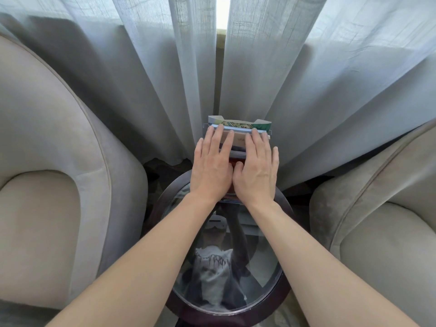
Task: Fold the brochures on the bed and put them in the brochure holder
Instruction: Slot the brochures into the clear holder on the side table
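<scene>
A clear brochure holder (pixel 270 132) stands at the far edge of a round glass-topped table (pixel 278 279), against the curtain. Folded brochures (pixel 238 125) stick up out of it, the rear one green and white. My left hand (pixel 211 168) and my right hand (pixel 256 169) lie flat side by side on the front of the holder, fingers stretched up to the brochures' top edges. Both hands press against the stack with thumbs touching in the middle. The holder's front and lower part are hidden behind my hands.
A beige armchair (pixel 47 173) stands to the left of the table and another (pixel 389 220) to the right. Grey sheer curtains (pixel 141 79) hang right behind the holder. The table has a dark wooden rim, and its glass reflects a person.
</scene>
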The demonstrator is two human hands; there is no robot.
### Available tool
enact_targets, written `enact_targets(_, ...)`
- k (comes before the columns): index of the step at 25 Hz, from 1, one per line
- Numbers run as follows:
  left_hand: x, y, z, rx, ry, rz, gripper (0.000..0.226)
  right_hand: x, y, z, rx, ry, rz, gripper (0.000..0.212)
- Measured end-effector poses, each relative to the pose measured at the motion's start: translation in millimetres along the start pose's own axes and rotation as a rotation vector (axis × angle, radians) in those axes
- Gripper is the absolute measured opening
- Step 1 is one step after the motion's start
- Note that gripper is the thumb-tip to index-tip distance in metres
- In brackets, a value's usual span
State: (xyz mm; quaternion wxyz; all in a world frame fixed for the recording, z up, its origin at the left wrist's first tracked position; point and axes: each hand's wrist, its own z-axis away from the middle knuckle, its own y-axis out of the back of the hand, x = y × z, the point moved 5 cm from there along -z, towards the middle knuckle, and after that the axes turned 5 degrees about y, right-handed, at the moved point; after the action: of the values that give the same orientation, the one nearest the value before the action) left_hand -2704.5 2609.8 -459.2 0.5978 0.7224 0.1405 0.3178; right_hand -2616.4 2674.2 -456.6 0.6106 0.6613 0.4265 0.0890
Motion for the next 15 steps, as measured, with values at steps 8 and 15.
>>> enact_targets(8,-5.8,-1.8,-0.8,0.069,0.102,0.283,0.069,8.3,0.5,2.0,0.074,-0.148,-0.063,0.077)
enact_targets(15,-22.4,-19.0,-1.4,-0.059,0.502,0.720,0.054,23.7,-10.8,2.7,0.091,-0.600,-0.450,0.060)
